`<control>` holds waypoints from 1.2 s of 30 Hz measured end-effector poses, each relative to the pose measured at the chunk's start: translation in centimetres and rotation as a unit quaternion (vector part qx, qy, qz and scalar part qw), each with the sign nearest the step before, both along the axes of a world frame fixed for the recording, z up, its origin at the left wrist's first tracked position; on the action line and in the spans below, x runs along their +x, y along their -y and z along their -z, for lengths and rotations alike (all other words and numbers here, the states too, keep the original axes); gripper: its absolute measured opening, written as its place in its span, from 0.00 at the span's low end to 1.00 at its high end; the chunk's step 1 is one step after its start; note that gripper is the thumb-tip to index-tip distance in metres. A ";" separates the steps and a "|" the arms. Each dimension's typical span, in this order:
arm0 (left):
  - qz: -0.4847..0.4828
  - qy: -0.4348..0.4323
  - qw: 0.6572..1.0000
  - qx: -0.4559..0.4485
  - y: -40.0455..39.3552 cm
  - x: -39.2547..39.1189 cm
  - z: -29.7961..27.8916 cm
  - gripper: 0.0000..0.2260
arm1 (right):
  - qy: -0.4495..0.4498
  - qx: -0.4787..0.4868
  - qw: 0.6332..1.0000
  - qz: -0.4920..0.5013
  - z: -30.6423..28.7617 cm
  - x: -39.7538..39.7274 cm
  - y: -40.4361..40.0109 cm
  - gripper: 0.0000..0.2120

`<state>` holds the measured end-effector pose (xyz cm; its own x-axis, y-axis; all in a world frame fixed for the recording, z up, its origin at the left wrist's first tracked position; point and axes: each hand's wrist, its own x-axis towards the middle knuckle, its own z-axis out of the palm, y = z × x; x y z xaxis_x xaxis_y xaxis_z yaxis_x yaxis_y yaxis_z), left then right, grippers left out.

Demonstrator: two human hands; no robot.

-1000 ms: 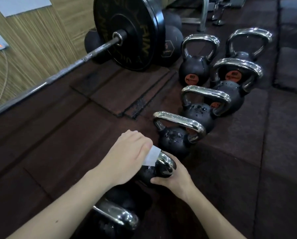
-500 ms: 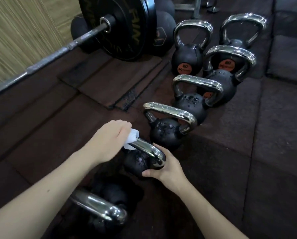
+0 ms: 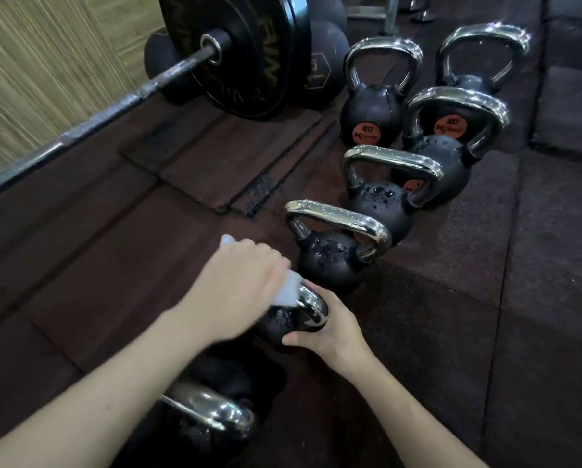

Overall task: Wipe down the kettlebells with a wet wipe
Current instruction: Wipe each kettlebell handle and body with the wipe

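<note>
Several black kettlebells with chrome handles stand in a diagonal row on the dark rubber floor. My left hand presses a white wet wipe onto the chrome handle of a small kettlebell, covering most of that handle. My right hand grips the same kettlebell's body from the right and below. Just beyond it stands a wet kettlebell with water drops on it. Another kettlebell lies closest to me, under my left forearm.
A barbell with a large black plate lies at the upper left along a wood-grain wall. Larger kettlebells with orange labels stand at the back. A loose floor tile sits raised left of the row.
My left hand slid the wipe left along the handle, then back right toward its bend. The right hand kept its hold on the kettlebell. The camera view shifted slightly.
</note>
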<state>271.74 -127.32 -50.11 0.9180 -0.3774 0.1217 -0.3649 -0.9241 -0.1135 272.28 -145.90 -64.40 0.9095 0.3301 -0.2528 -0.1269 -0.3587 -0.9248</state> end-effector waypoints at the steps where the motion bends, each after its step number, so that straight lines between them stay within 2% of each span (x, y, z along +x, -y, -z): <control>1: -0.043 -0.001 0.999 0.006 -1.2 0.7 -0.3 0.16 | 0.002 0.000 1.000 -0.003 -0.1 0.0 -0.2 0.55; 2: -0.070 -0.014 0.997 0.003 -2.0 1.0 -0.2 0.19 | 0.001 0.005 1.000 -0.006 -0.3 -0.1 -0.2 0.55; 4: -0.147 -0.064 0.983 -0.090 -1.8 1.5 0.3 0.19 | -0.002 0.007 1.000 -0.008 -0.1 0.1 -0.1 0.55; 6: -0.093 -0.018 0.994 -0.056 1.0 1.6 -0.4 0.13 | -0.023 0.013 1.000 0.004 0.1 0.2 0.1 0.54; 7: -0.065 -0.026 0.997 -0.015 2.7 1.2 -0.7 0.07 | -0.031 0.015 0.999 0.012 0.3 0.3 0.1 0.51; 8: -0.040 -0.044 0.998 0.024 4.5 0.5 -0.6 0.05 | -0.031 0.010 0.999 0.005 0.0 0.2 0.1 0.44; 11: -0.007 -0.084 0.996 -0.022 8.2 -1.9 1.5 0.04 | -0.017 0.007 1.000 0.004 -0.5 -0.2 0.0 0.08; 12: 0.014 -0.048 0.999 -0.020 8.0 -2.3 2.6 0.05 | 0.000 0.004 1.000 0.010 -0.5 -0.2 -0.1 0.05; 14: 0.042 0.012 0.998 -0.040 5.8 -2.2 2.6 0.10 | -0.004 0.014 1.000 0.005 -0.1 -0.2 0.1 0.13; 16: 0.038 0.002 0.995 -0.090 2.4 -1.4 1.2 0.11 | -0.006 0.022 1.000 0.000 0.7 0.2 0.1 0.38; 17: 0.031 0.003 0.997 -0.076 0.5 -1.0 0.9 0.11 | -0.005 0.020 1.000 0.002 1.2 0.3 0.0 0.48; 19: -0.010 -0.020 0.999 -0.039 -3.1 0.2 0.9 0.14 | -0.004 0.027 1.000 -0.003 1.2 0.3 -0.1 0.55; 23: -0.117 -0.060 0.980 -0.151 -3.6 1.0 1.9 0.15 | -0.010 0.019 1.000 0.014 0.9 0.3 0.0 0.54; 25: -0.082 -0.034 0.992 -0.086 -1.6 1.1 1.1 0.10 | -0.012 0.016 1.000 0.019 1.4 0.4 0.0 0.54; 27: -0.061 -0.069 0.996 0.017 1.8 0.8 -0.3 0.07 | -0.025 0.011 1.000 0.016 1.3 0.4 0.0 0.51; 28: -0.041 -0.068 0.996 0.034 3.5 0.4 -0.2 0.06 | -0.017 0.008 1.000 0.013 1.1 0.3 0.0 0.44; 29: -0.029 -0.077 0.995 0.055 5.3 0.1 -0.3 0.04 | -0.018 0.016 0.999 0.021 1.2 0.1 0.2 0.30; 30: -0.024 -0.087 0.995 0.051 7.0 -0.4 -0.1 0.08 | -0.028 0.037 0.999 0.021 0.7 -0.1 0.1 0.14; 31: -0.019 -0.084 0.995 0.050 8.2 -1.3 0.3 0.14 | -0.051 0.056 0.997 0.016 0.6 0.0 0.2 0.18; 32: -0.012 -0.065 0.996 0.054 8.7 -2.1 1.3 0.16 | -0.067 0.032 0.997 0.014 0.4 0.0 0.1 0.23; 33: 0.001 -0.045 0.998 0.039 8.3 -2.4 2.0 0.15 | -0.067 0.008 0.998 0.003 0.5 -0.1 0.3 0.24; 35: 0.042 -0.028 0.999 0.000 5.9 -2.5 2.2 0.13 | -0.063 0.019 0.998 0.015 0.2 -0.2 0.1 0.18; 36: 0.038 -0.024 0.999 -0.016 4.4 -2.2 1.7 0.14 | -0.054 0.026 0.998 0.020 0.3 -0.1 0.2 0.25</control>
